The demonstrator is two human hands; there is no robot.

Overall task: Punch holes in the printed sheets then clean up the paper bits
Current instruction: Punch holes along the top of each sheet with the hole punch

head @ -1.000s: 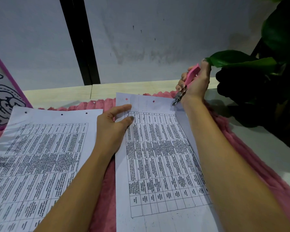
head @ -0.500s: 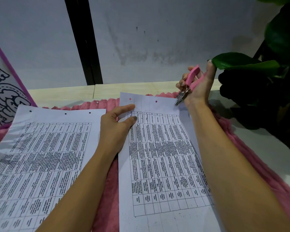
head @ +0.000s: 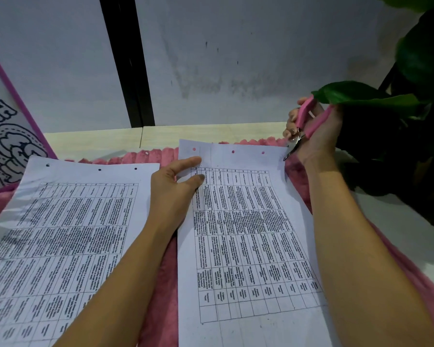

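Third hole (head: 262, 152) is in now and the right hand (head: 318, 139) has slid the pink punch (head: 305, 113) to the 1 o'clock corner of the printed sheet (head: 248, 234), fingers wrapped round its handles, left hand (head: 171, 191) flat, pinning it against sliding.

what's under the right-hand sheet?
A pink fuzzy mat: it shows past the top, left and right edges of the sheet and through its three punched holes. Whether more sheets or paper bits lie beneath is hidden by the paper.
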